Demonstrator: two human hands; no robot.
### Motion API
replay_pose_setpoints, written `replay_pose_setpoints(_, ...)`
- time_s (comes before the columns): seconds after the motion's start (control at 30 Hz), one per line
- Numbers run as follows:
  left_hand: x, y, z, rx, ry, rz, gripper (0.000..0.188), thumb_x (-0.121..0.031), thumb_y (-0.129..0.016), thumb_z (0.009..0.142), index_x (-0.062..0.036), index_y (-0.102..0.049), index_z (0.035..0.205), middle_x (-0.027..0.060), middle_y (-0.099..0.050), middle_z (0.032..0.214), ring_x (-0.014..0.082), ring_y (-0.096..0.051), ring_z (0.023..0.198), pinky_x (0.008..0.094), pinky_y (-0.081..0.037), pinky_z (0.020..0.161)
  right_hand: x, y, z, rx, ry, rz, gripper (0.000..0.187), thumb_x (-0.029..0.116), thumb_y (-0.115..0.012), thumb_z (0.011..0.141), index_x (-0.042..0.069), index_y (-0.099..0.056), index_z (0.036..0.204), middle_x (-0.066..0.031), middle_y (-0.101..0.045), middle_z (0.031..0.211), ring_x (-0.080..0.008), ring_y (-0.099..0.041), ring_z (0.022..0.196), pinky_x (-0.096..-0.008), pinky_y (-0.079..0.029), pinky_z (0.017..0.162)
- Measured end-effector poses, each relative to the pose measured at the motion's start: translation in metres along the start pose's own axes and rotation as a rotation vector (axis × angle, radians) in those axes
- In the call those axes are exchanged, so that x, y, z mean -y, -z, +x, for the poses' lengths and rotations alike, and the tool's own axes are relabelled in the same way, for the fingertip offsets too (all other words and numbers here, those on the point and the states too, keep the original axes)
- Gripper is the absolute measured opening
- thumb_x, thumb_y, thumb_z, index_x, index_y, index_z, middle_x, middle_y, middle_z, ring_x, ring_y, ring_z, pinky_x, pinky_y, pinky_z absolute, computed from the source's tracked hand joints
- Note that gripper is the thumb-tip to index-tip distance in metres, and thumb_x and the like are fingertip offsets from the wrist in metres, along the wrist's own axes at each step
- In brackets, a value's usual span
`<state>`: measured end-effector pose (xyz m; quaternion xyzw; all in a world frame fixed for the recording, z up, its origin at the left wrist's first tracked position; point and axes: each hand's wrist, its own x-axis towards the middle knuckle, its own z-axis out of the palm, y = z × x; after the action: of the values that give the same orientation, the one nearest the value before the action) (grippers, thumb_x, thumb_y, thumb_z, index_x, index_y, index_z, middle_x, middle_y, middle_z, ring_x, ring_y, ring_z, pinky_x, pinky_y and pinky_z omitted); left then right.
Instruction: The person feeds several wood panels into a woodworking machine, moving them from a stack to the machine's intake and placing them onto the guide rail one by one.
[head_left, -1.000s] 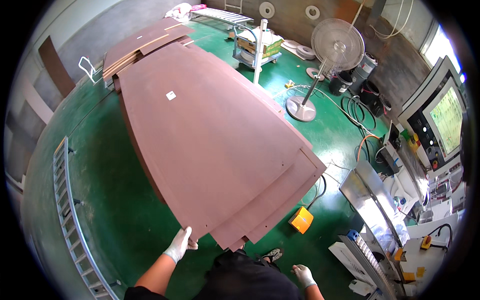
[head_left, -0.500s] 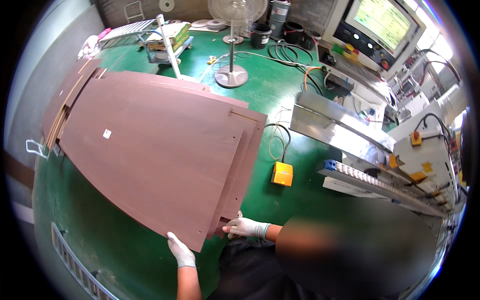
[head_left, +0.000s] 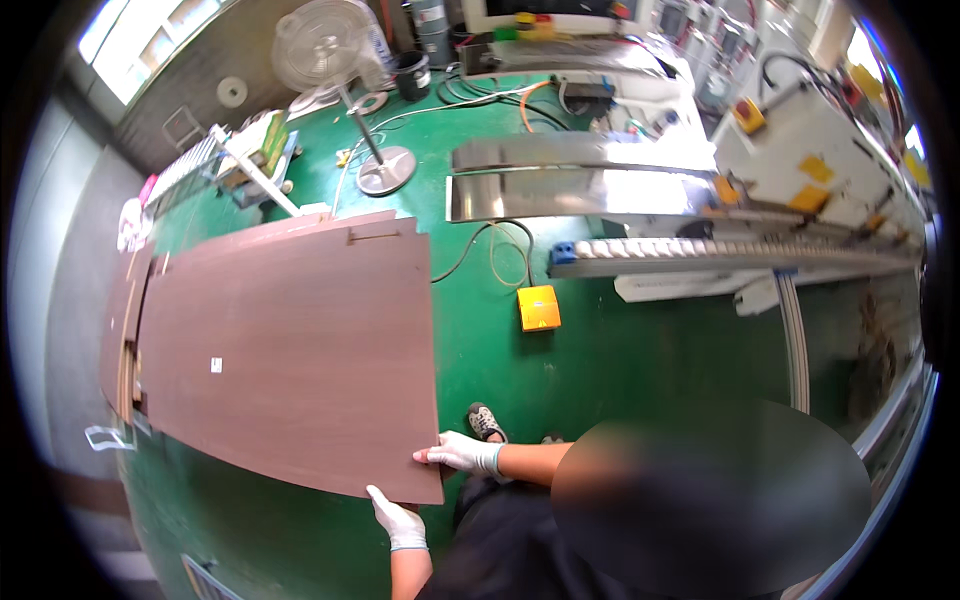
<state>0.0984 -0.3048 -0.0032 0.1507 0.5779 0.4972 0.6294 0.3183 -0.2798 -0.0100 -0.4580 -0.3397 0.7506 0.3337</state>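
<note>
A large flat brown panel (head_left: 300, 330) with a small white label (head_left: 216, 365) lies on top of a stack of similar panels. My left hand (head_left: 398, 522), in a white glove, is closed on its near edge close to the right corner, thumb uppermost and the other fingers hidden underneath. Just around that corner, my gloved right hand (head_left: 462, 453) grips the panel's right edge, its fingertips on the upper face. The lower panels (head_left: 365, 222) show mainly along the far side.
An orange box (head_left: 539, 308) with a cable sits on the green floor right of the stack. Beyond it, a roller rail (head_left: 720, 252) and metal beams (head_left: 580, 192) belong to a machine. A standing fan (head_left: 385, 170) is behind the stack, a cart (head_left: 262, 160) farther left.
The view has turned right. The top panel has swung round and now covers the lower panels' right ends. My right hand has come onto its right edge; my left keeps its near edge.
</note>
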Motion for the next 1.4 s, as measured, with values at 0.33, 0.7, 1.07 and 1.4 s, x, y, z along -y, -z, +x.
replay_pose_setpoints(0.33,-0.023,-0.047,0.013,0.146,0.237,-0.124,0.044,-0.051,-0.052,0.102,-0.0129,-0.058,0.123,0.0039,-0.061,0.118,0.0218,-0.058,0.106,0.0393,-0.05,0.09,0.002,0.135,-0.113,-0.63,0.184,0.005,0.054,0.05,-0.069,0.093,-0.004,-0.07,0.098,-0.0087,-0.069,0.088,-0.0154,-0.061,0.078,-0.034,-0.051,0.071)
replay_pose_setpoints(0.7,-0.089,0.067,0.126,0.08,0.089,-0.242,0.069,-0.063,-0.04,0.098,-0.013,-0.054,0.144,0.0091,-0.056,0.145,0.0326,-0.051,0.134,0.0541,-0.04,0.111,-0.066,0.247,-0.364,-1.287,0.02,0.002,0.063,0.056,-0.054,0.103,-0.004,-0.074,0.106,-0.0087,-0.074,0.097,-0.017,-0.064,0.088,-0.0331,-0.05,0.086)
replay_pose_setpoints(1.07,-0.111,0.057,0.19,-0.14,0.183,0.231,0.074,-0.063,-0.051,0.095,-0.0081,-0.053,0.144,0.0094,-0.059,0.142,0.0337,-0.052,0.13,0.0513,-0.04,0.109,-0.048,0.198,-0.391,-1.664,-0.468,-0.434,0.057,0.048,-0.041,0.104,0.002,-0.074,0.097,-0.0224,-0.073,0.1,-0.0426,-0.067,0.099,-0.0501,-0.052,0.089)
replay_pose_setpoints(1.4,-0.097,0.045,0.157,0.042,0.287,0.049,0.072,-0.064,-0.042,0.098,-0.0113,-0.051,0.146,0.0075,-0.057,0.144,0.0317,-0.054,0.129,0.0504,-0.043,0.108,-0.065,0.199,-0.38,-1.698,-0.541,-0.406,0.06,0.052,-0.039,0.103,0.002,-0.072,0.101,-0.0246,-0.071,0.107,-0.0448,-0.065,0.107,-0.053,-0.049,0.094)
